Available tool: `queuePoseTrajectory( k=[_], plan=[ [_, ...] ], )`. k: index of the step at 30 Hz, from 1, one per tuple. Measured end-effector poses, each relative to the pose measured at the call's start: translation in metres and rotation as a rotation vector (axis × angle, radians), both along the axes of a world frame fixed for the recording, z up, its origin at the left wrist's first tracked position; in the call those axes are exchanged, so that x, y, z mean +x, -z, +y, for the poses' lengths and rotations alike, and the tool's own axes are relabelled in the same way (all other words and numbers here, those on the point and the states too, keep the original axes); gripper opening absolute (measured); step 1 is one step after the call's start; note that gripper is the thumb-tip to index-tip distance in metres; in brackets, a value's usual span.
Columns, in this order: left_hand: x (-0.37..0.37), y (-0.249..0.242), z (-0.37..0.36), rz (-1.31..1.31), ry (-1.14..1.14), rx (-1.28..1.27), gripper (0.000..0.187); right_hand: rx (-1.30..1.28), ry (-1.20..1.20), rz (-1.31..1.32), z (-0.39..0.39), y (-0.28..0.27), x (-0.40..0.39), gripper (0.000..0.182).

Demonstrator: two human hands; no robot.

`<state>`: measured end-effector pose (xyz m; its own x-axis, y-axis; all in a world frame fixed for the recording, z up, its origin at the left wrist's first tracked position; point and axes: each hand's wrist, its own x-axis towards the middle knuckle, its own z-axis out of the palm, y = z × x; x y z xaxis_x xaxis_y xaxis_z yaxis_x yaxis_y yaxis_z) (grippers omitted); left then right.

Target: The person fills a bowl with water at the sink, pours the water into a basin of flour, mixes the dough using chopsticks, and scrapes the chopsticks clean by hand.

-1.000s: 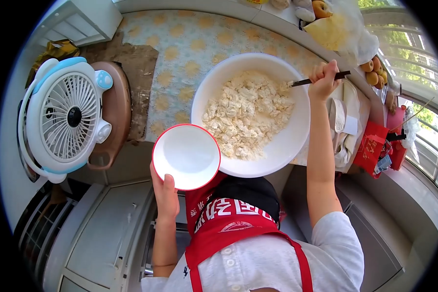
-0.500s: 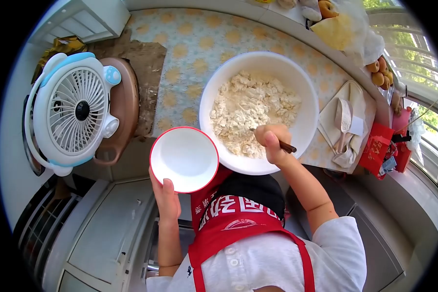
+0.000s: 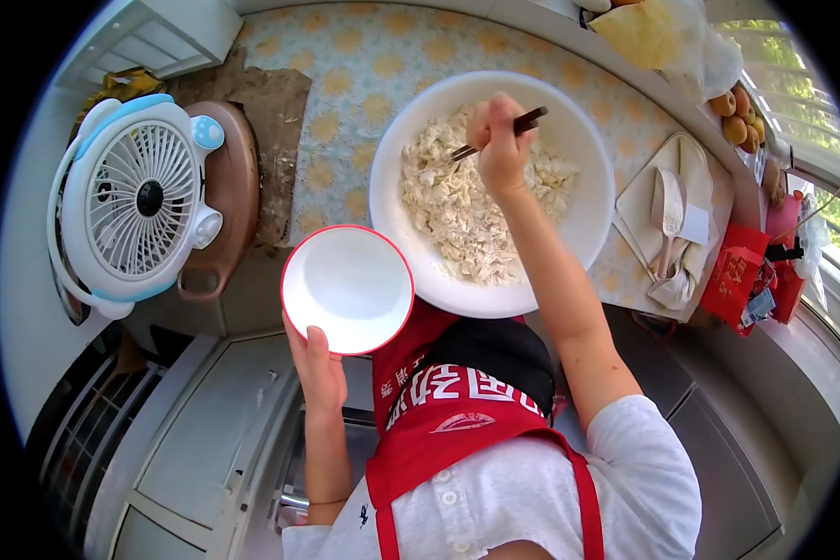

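Note:
My left hand (image 3: 317, 366) grips a white bowl with a red rim (image 3: 347, 291) from below, with the thumb up its near side. This bowl is held just left of a large white basin (image 3: 583, 233). Inside the basin lies a shaggy, crumbly flour dough (image 3: 457, 224). My right hand (image 3: 504, 140) is closed around dark chopsticks (image 3: 465, 152) over the far part of the basin. Their lower ends reach into the dough at its upper left.
At the left, a white-and-blue fan (image 3: 145, 201) stands by a brown board (image 3: 238, 187). On the right, a scoop with flour (image 3: 668, 210) lies on a folded cloth (image 3: 639, 205). A red box (image 3: 735, 275) and several brown fruits (image 3: 739, 117) are beyond, near the window.
My right hand has moved with the chopsticks from the basin's near right side to its far part. The red-rimmed bowl stays in my left hand. The whole view has shifted slightly.

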<state>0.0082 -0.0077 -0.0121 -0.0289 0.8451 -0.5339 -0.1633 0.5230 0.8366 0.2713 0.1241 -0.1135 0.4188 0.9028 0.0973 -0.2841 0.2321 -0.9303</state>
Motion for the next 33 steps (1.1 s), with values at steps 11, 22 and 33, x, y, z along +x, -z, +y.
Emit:
queuePoseTrajectory(
  k=[11, 22, 33],
  plan=[
    [0.004, 0.011, -0.004, 0.007, 0.055, 0.016, 0.066, -0.138, -0.152, -0.353, -0.138, -0.029, 0.029, 0.043],
    [0.021, 0.014, -0.011, 0.039, 0.063, 0.003, 0.066, -0.093, -0.069, 0.064, -0.037, -0.005, -0.021, 0.044],
    [0.048, 0.024, -0.009, 0.066, 0.151, 0.013, 0.063, 0.067, 0.107, 0.100, -0.070, -0.004, 0.093, 0.043]
  ],
)
